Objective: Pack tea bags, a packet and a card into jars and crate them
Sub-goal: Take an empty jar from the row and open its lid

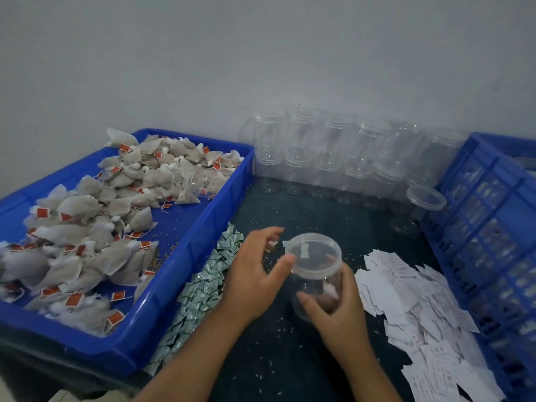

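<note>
Plainly, one clear jar point(316, 274) is upright over the dark tabletop point(290, 358), between two hands. The right hand point(336, 311) has its grip wrapped round the jar's side, hiding the base. The left hand point(255, 274) touches the top rim with its thumb; whether that grip pinches anything I cannot tell.

One blue tray point(174, 285) on the left holds dozens of tea bags point(87, 227). About a dozen empty jars point(333, 158) are stacked two high at the wall. Packets point(208, 280) are heaped left of the jar and cards point(420, 314) right of it. One blue crate point(493, 227) stands beyond the cards.

A small packing workshop — loose tea bags point(87, 216) fill a blue bin point(208, 217) at 9 o'clock, empty jars point(327, 158) stacked at 12.
</note>
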